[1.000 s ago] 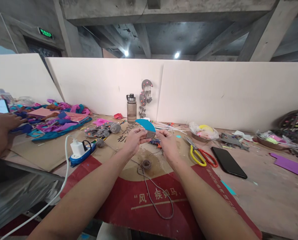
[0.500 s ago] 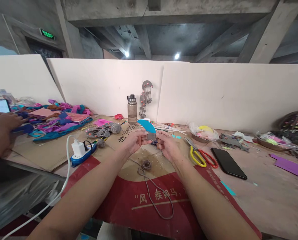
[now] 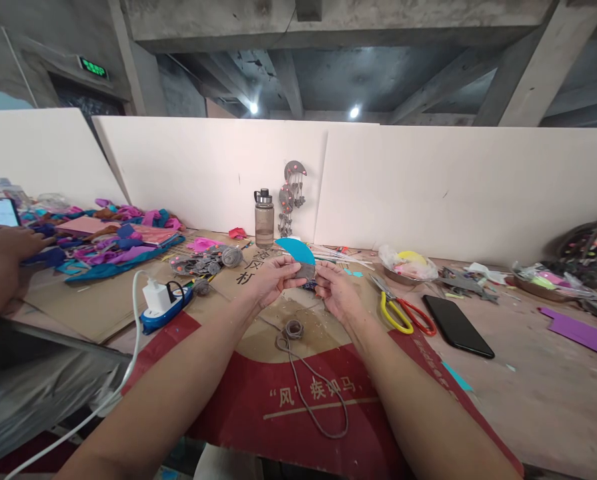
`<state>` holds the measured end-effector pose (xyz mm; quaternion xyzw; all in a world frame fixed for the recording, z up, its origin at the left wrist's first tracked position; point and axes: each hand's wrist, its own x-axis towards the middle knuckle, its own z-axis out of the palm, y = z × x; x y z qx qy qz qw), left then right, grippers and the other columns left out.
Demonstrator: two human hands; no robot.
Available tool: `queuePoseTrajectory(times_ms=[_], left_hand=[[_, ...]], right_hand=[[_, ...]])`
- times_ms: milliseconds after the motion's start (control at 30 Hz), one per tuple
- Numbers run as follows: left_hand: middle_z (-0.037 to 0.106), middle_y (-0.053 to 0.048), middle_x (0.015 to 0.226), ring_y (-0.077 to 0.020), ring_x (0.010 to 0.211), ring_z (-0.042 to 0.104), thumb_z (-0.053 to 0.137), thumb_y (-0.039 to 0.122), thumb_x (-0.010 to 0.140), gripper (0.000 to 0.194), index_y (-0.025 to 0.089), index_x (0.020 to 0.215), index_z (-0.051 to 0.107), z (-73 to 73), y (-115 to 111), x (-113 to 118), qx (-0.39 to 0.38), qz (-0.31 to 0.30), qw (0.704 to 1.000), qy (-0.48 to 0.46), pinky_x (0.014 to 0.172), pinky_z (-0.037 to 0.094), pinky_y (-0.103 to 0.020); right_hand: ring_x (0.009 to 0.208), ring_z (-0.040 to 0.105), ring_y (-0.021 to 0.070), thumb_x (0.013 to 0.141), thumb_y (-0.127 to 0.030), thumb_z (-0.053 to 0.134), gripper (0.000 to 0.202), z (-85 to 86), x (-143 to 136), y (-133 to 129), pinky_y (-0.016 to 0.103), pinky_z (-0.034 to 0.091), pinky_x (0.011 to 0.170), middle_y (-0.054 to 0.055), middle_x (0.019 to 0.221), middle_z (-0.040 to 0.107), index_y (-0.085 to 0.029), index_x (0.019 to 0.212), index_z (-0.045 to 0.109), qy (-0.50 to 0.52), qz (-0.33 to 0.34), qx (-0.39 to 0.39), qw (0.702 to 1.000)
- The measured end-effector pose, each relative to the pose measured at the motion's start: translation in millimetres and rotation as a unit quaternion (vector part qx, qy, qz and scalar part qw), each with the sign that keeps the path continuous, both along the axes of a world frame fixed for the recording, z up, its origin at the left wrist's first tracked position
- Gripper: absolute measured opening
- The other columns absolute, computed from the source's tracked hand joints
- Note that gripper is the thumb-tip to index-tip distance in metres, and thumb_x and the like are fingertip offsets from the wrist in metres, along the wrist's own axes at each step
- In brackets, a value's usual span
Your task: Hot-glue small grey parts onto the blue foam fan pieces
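A bright blue curved piece, felt by its look, is raised above the table with a small grey piece under its lower end. My left hand pinches both from the left, thumb and fingers closed at the grey piece. On the other side, my right hand is closed, fingertips at the right edge of the blue and grey pieces. Below my hands lies a small coil of grey cord, its loose end looping over the red printed board.
Yellow-and-red-handled scissors and a black phone lie to the right. A bottle and a grey hanging ornament stand behind. At left are a blue power strip, colourful scraps and another person's hand.
The blue piece has shifted slightly to the right and tilted a little between my hands. Both hands keep nearly the same place.
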<state>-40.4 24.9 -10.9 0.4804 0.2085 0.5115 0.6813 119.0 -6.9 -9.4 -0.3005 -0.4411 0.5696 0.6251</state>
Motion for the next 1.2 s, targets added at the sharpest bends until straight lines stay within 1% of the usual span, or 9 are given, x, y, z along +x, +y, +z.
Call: queuePoseTrajectory(times_ms=[100,333,467,567,667,733,933,1067,1200], left_hand=[[0.065,0.000,0.071,-0.0096,0.066,0.063,0.078,0.019,0.066,0.019,0.012,0.070,0.061,1.5,-2,0,-0.002,0.004,1.000,0.000,0.072,0.058,-0.029],[0.069,-0.005,0.082,-0.0106,0.069,0.065,0.075,0.020,0.070,0.015,0.011,0.079,0.066,4.6,-5,3,-0.033,0.006,0.999,0.006,0.067,0.057,-0.024],[0.067,-0.005,0.073,-0.0090,0.061,0.062,0.074,0.020,0.071,0.016,0.011,0.075,0.062,2.3,-5,6,-0.053,0.030,0.997,0.037,0.056,0.053,-0.018],[0.063,-0.004,0.066,-0.0090,0.056,0.059,0.076,0.026,0.069,0.023,0.011,0.072,0.059,0.0,-7,9,-0.027,0.055,0.996,0.059,0.050,0.050,-0.018],[0.062,-0.003,0.069,-0.0114,0.061,0.060,0.076,0.034,0.069,0.029,0.012,0.074,0.057,-0.3,-12,13,0.022,0.070,0.994,0.075,0.054,0.052,-0.023],[0.063,-0.004,0.076,-0.0131,0.068,0.061,0.074,0.035,0.070,0.029,0.012,0.078,0.058,0.7,-17,15,0.054,0.054,0.995,0.065,0.061,0.054,-0.027],[0.066,-0.006,0.090,-0.0174,0.083,0.063,0.074,0.022,0.066,0.028,0.014,0.088,0.059,2.0,-21,19,0.129,0.015,0.990,0.060,0.075,0.053,-0.034],[0.067,-0.004,0.090,-0.0184,0.084,0.063,0.074,0.024,0.066,0.027,0.017,0.086,0.057,2.1,-21,21,0.128,0.057,0.987,0.084,0.074,0.053,-0.033],[0.067,-0.002,0.085,-0.0170,0.079,0.063,0.069,0.021,0.068,0.019,0.018,0.082,0.056,1.7,-21,23,0.121,0.074,0.987,0.081,0.075,0.053,-0.034]], right_hand=[[0.045,0.013,0.0041,0.056,-0.036,0.078,0.032,1.6,0,-1,0.020,0.011,0.039,-0.010,0.050,0.026,-0.018,0.065,0.054,-0.010,-0.003,0.003,1.000],[0.045,0.017,0.0049,0.060,-0.039,0.075,0.030,6.0,-4,-9,0.022,0.014,0.041,-0.009,0.051,0.032,-0.018,0.068,0.055,-0.042,-0.006,0.019,0.999],[0.044,0.026,0.0048,0.061,-0.039,0.073,0.028,4.8,-11,-12,0.023,0.016,0.042,-0.006,0.055,0.047,-0.018,0.068,0.057,-0.081,-0.038,0.023,0.996],[0.043,0.030,0.0053,0.063,-0.039,0.070,0.025,0.8,-15,-11,0.024,0.019,0.042,-0.004,0.059,0.054,-0.018,0.069,0.058,-0.113,-0.081,0.023,0.990],[0.043,0.030,0.0055,0.064,-0.040,0.069,0.025,-3.1,-16,-9,0.024,0.020,0.043,-0.005,0.058,0.053,-0.018,0.070,0.059,-0.126,-0.109,0.022,0.986],[0.044,0.032,0.0059,0.064,-0.041,0.069,0.025,-4.1,-16,-8,0.024,0.022,0.044,-0.005,0.061,0.053,-0.018,0.071,0.060,-0.124,-0.118,0.031,0.985],[0.050,0.033,0.0074,0.065,-0.040,0.069,0.023,-2.5,-16,-10,0.024,0.026,0.047,-0.004,0.062,0.050,-0.020,0.070,0.060,-0.131,-0.141,0.051,0.980],[0.052,0.033,0.0085,0.067,-0.042,0.066,0.022,-3.0,-17,-9,0.023,0.025,0.047,-0.004,0.063,0.050,-0.021,0.070,0.058,-0.110,-0.117,0.055,0.985],[0.055,0.037,0.0100,0.071,-0.042,0.062,0.022,-3.7,-16,-8,0.023,0.025,0.047,-0.002,0.069,0.055,-0.021,0.074,0.059,-0.149,-0.133,0.075,0.977]])
